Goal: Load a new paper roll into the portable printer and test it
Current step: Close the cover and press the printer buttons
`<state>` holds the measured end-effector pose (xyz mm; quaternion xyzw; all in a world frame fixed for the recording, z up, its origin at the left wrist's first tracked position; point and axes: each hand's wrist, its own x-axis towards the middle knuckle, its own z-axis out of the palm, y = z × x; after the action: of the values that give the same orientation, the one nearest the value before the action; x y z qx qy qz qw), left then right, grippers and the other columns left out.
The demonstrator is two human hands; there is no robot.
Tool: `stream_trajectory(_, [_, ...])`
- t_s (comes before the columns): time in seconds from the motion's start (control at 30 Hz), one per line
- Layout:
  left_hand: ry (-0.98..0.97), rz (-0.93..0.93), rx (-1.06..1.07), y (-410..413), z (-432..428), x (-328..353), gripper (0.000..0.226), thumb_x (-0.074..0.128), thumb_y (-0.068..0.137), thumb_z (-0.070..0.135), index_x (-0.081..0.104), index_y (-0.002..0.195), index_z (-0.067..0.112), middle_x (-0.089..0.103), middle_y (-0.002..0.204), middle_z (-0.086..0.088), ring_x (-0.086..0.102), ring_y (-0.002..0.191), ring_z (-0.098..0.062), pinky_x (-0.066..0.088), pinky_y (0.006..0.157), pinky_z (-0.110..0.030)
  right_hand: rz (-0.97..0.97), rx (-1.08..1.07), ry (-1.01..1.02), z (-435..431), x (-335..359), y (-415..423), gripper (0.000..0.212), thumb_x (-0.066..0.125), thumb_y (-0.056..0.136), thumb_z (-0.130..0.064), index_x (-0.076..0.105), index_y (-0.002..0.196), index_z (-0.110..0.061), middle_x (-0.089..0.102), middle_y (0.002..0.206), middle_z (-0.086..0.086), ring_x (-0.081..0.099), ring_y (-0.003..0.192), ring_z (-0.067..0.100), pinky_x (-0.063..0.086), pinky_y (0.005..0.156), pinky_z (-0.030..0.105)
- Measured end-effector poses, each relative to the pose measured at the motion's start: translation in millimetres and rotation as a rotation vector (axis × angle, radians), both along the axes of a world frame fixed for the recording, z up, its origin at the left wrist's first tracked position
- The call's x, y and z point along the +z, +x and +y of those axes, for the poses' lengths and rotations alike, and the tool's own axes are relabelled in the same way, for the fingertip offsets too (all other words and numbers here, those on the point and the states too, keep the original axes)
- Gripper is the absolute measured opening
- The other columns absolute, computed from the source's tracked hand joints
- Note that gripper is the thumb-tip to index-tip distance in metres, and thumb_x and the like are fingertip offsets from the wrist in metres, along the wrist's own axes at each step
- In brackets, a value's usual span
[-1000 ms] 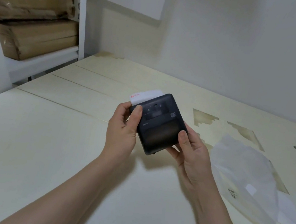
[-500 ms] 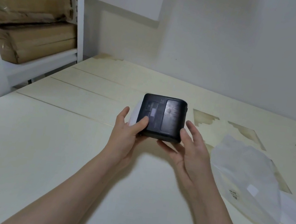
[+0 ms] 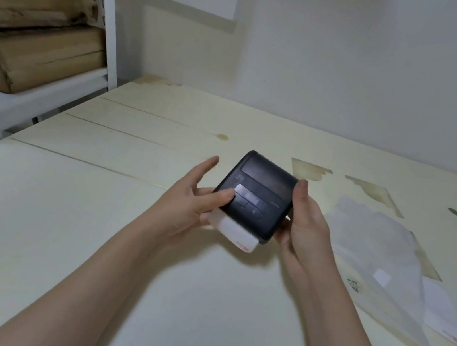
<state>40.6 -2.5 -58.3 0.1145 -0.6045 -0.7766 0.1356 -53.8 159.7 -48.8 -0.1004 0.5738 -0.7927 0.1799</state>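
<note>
Head view: a person holds a black printer (image 3: 256,198) above a pale worktop (image 3: 90,240), its lid closed and a white paper (image 3: 237,232) tab with a red mark sticking out of the near edge. The right hand (image 3: 306,230) grips the printer's right side, thumb on its upper right edge. The left hand (image 3: 189,205) lies against the left side, fingers spread and loose, thumb resting on the button panel. The printer sits between the two hands, touching both, clear of the worktop. The step appears to be the test print. It likely goes best with the right hand steadying the body, the left thumb pressing one button squarely, and the paper exit kept unblocked. A clear wrapper (image 3: 380,265) lies right of the hands.
</note>
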Motion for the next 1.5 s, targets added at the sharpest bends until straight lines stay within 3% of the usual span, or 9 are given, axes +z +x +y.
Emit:
stream_trajectory(0.17, [-0.042, -0.057, 0.021, -0.8, 3.4, -4.2, 0.09, 0.079, 0.075, 0.024, 0.03, 0.149, 0.039, 0.076, 0.107, -0.004, 0.07, 0.105, -0.029, 0.048, 0.1, -0.057, -0.024, 0.082, -0.037, 3.8, 0.6, 1.9, 0.041, 0.059, 0.093, -0.028, 0.058, 0.127, -0.004, 0.07, 0.119, 0.014, 0.065, 0.113, 0.029, 0.05, 0.1, 0.046])
stream_trajectory(0.27, [-0.12, -0.073, 0.054, 0.2, 4.7, -5.0, 0.084, 0.075, 0.08, 0.028, 0.029, 0.149, 0.041, 0.075, 0.111, 0.0, 0.073, 0.1, -0.024, 0.051, 0.099, -0.051, 0.043, 0.181, -0.009, 5.5, 2.1, 4.4, 0.028, 0.053, 0.097, -0.016, 0.063, 0.123, -0.01, 0.073, 0.116, 0.006, 0.064, 0.116, 0.027, 0.05, 0.1, 0.04])
stream_trajectory(0.37, [-0.137, -0.046, 0.065, -1.2, 5.9, -7.3, 0.07, 0.071, 0.086, 0.023, 0.038, 0.145, 0.04, 0.075, 0.11, -0.004, 0.074, 0.095, -0.025, 0.055, 0.093, -0.046, 0.076, 0.251, 0.014, 5.4, 2.0, 4.6, 0.032, 0.052, 0.097, -0.013, 0.06, 0.128, -0.016, 0.07, 0.121, 0.007, 0.061, 0.119, 0.03, 0.047, 0.102, 0.045])
stream_trajectory(0.43, [-0.155, -0.039, 0.083, -1.4, 7.4, -8.0, 0.066, 0.069, 0.088, 0.018, 0.04, 0.144, 0.04, 0.075, 0.11, -0.004, 0.075, 0.092, -0.021, 0.059, 0.081, -0.032, 0.118, 0.266, 0.039, 4.6, 1.4, 5.1, 0.034, 0.053, 0.096, -0.009, 0.06, 0.128, -0.019, 0.072, 0.116, 0.002, 0.064, 0.115, 0.028, 0.049, 0.1, 0.045])
stream_trajectory(0.67, [-0.272, -0.026, 0.165, -0.4, 11.3, -4.7, 0.076, 0.07, 0.087, 0.02, 0.03, 0.148, 0.044, 0.066, 0.122, -0.002, 0.067, 0.085, 0.001, 0.047, 0.056, -0.007, 0.202, 0.233, 0.084, 2.9, -1.9, 6.5, 0.043, 0.054, 0.095, -0.005, 0.054, 0.136, -0.019, 0.075, 0.104, -0.011, 0.069, 0.107, 0.02, 0.056, 0.091, 0.036])
stream_trajectory(0.87, [-0.308, -0.01, 0.181, 1.8, 11.4, -4.0, 0.074, 0.07, 0.087, 0.017, 0.034, 0.146, 0.044, 0.06, 0.134, 0.001, 0.062, 0.103, -0.009, 0.046, 0.056, -0.006, 0.239, 0.208, 0.118, 1.2, -1.2, 9.9, 0.044, 0.056, 0.094, -0.005, 0.054, 0.135, -0.02, 0.075, 0.092, -0.021, 0.07, 0.104, 0.019, 0.056, 0.091, 0.036])
stream_trajectory(1.07, [-0.311, -0.012, 0.188, 2.2, 12.2, -3.0, 0.074, 0.069, 0.087, 0.016, 0.034, 0.146, 0.043, 0.061, 0.133, 0.002, 0.062, 0.104, -0.008, 0.046, 0.055, -0.007, 0.234, 0.2, 0.116, 1.7, 0.2, 11.3, 0.043, 0.056, 0.093, -0.005, 0.056, 0.133, -0.02, 0.076, 0.092, -0.018, 0.071, 0.1, 0.018, 0.057, 0.089, 0.035])
stream_trajectory(1.4, [-0.329, -0.011, 0.185, 3.2, 12.1, -1.2, 0.073, 0.069, 0.088, 0.015, 0.035, 0.145, 0.045, 0.063, 0.131, 0.001, 0.063, 0.094, -0.003, 0.045, 0.053, -0.007, 0.228, 0.199, 0.119, 2.8, -1.3, 10.2, 0.043, 0.058, 0.092, -0.005, 0.057, 0.132, -0.023, 0.076, 0.103, -0.008, 0.07, 0.103, 0.019, 0.057, 0.088, 0.033])
stream_trajectory(1.5, [-0.328, -0.018, 0.183, 3.7, 11.9, -0.3, 0.074, 0.069, 0.088, 0.015, 0.035, 0.145, 0.046, 0.066, 0.122, 0.0, 0.065, 0.081, 0.003, 0.045, 0.054, -0.007, 0.225, 0.199, 0.117, 3.3, -1.2, 9.9, 0.045, 0.058, 0.092, -0.005, 0.056, 0.134, -0.023, 0.076, 0.105, -0.007, 0.07, 0.104, 0.019, 0.056, 0.089, 0.034])
